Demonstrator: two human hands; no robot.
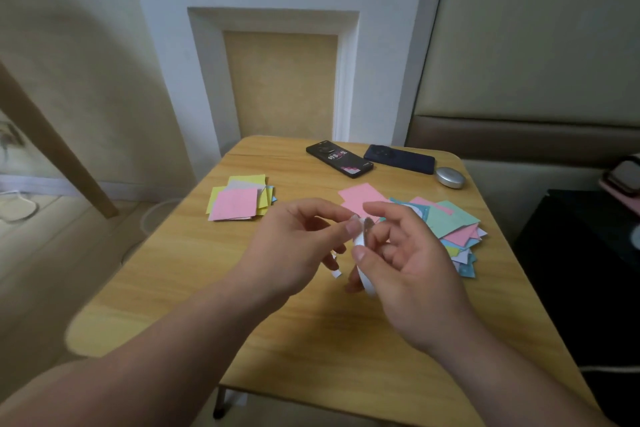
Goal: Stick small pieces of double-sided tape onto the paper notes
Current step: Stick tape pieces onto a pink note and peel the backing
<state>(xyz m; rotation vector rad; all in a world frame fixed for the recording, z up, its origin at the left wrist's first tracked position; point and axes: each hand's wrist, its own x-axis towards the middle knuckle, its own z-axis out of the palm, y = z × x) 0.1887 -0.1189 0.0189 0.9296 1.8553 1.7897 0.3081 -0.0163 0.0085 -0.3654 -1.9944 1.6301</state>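
Note:
Over the middle of the wooden table (194,284), my right hand (412,274) grips a white roll of double-sided tape (363,253), held edge-on. My left hand (298,250) pinches the tape's end at the top of the roll with thumb and forefinger. Small white scraps (336,273) show under my left fingers. A pile of pink and yellow paper notes (239,198) lies at the back left. A looser heap of pink, green and blue notes (453,225) lies at the right, partly hidden behind my right hand.
Two dark phones (339,159) (400,158) lie at the far edge of the table, with a small silver oval case (450,177) beside them. A padded headboard and a dark stand are to the right. A wooden leg slants at the left.

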